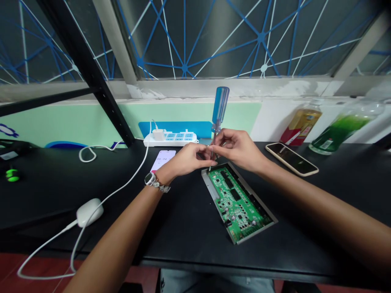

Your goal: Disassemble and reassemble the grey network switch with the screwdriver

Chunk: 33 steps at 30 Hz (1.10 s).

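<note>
A screwdriver (220,106) with a clear blue handle stands nearly upright, its tip down at the far left corner of a green circuit board (233,199). The board lies in a shallow metal tray (212,189) on the black table. My right hand (236,147) is closed, thumb and fingers pinching the screwdriver's shaft below the handle. Lower on the shaft, my left hand (194,158) is also closed, its fingertips pinched around it near the tip. Any screw under the tip is too small to make out. A watch (150,179) is on my left wrist.
Behind my left hand lie a lit phone (163,158) and a white power strip (174,138). A white cable (131,179) loops left past a white adapter (90,212). To the right are another phone (291,158) and two bottles, one amber (302,122), one green (337,128).
</note>
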Available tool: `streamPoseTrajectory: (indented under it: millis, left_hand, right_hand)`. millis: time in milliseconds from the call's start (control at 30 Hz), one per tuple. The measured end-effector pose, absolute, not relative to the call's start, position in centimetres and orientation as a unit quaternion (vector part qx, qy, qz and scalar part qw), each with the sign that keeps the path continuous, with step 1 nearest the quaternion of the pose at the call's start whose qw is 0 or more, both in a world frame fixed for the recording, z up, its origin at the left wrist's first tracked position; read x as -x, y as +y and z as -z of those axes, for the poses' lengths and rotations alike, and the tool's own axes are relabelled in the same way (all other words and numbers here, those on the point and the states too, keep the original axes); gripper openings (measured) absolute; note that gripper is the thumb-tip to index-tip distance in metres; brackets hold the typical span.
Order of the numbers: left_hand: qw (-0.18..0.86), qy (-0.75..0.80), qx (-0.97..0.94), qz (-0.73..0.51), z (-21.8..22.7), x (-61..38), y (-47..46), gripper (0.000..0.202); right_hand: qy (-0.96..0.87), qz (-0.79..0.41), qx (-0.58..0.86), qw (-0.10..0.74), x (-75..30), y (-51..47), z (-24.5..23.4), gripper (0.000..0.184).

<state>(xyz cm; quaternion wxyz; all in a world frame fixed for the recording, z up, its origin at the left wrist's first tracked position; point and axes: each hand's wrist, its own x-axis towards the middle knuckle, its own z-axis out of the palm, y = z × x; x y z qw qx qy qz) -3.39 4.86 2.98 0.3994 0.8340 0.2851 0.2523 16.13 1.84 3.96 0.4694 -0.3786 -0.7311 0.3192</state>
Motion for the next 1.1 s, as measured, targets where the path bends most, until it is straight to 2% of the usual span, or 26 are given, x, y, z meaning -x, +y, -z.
streamPoseTrajectory:
  millis: [200, 300, 467, 1100]
  left_hand:
    - [0.428, 0.268, -0.828, -0.242, -3.12, 3.22, 4.59, 0.018]
    - [0.409, 0.282, -0.829, -0.258, -3.19, 3.23, 4.53, 0.018]
    - [0.404, 0.274, -0.838, -0.244, -3.23, 3.26, 4.58, 0.017]
    - [0.420, 0.261, -0.834, -0.245, -3.39, 3.14, 4.44, 0.016]
  right_hand:
    - [-0.743, -0.340, 0.360, 0.451, -16.13, 1.76, -3.84, 0.017]
    - [-0.733, -0.342, 0.361, 0.463, -16.16, 1.77, -3.85, 0.020]
    - [-0.755, -0.340, 0.357, 0.434, -16.35, 1.73, -4.12, 0.018]
    - [-0.742, -0.337, 0.361, 0.454, -16.34, 1.73, -4.06, 0.016]
